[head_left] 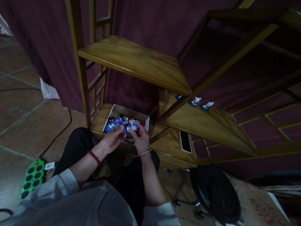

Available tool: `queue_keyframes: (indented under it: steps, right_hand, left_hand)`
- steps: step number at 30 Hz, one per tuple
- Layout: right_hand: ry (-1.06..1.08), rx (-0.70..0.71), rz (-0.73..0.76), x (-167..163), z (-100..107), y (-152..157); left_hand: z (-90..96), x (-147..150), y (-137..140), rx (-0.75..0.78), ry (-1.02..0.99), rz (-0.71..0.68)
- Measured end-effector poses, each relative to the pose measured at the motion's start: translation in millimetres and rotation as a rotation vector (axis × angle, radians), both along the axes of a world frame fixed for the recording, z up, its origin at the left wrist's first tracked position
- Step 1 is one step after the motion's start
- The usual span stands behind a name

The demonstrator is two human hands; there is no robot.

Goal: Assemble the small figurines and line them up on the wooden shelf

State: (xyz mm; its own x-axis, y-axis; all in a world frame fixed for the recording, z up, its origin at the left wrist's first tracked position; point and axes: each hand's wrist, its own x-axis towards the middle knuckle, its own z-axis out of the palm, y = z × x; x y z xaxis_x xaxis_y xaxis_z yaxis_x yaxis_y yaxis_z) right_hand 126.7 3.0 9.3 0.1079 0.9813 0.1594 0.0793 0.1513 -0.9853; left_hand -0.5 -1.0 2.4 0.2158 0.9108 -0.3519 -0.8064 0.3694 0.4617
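Low in the centre of the frame: a small white box on the bottom board of a wooden shelf unit, tight against an upright post to its left and a slanting brace to its right. Above it, a wide middle shelf board overhanging, leaving only a shallow gap for reaching in. Open tiled floor to the left, crossed by a black cable; green power strip at lower left, well apart from the box. At lower right, a round black disc-shaped object on the floor, close to the shelf's front edge.

Both forearms stretched forward from grey sleeves, converging at the box's near rim. Left hand, red bead bracelet at the wrist, palm turned inward, fingers curled. Right hand, thin bracelet at the wrist, likewise curled, knuckles up. Fingertips of both nearly meeting over the box's front edge, pinching at small blue and white figurines; seemingly one piece gripped by each hand, though too dim and small to tell which exactly.

Rest of the figurines heaped inside the box, just beyond and under the fingertips, with a touch of red at the right. On the shelf board at right of centre, two more small figures standing near its back edge, well apart from the hands. A dark phone flat on the bottom board, just right of the box.
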Motion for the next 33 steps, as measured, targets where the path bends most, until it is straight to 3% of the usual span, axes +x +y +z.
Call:
queue_keyframes:
  steps: [15, 33]
  right_hand:
    - [-0.061, -0.01, -0.031, 1.7, -4.9, 1.1]
    - [0.015, -0.029, -0.046, 4.0, -1.2, -0.2]
  left_hand:
    - [2.8, 0.0, -2.1, -0.006, 0.02, 0.0]
    - [7.9, 1.9, -5.0, 0.037, 0.013, -0.03]
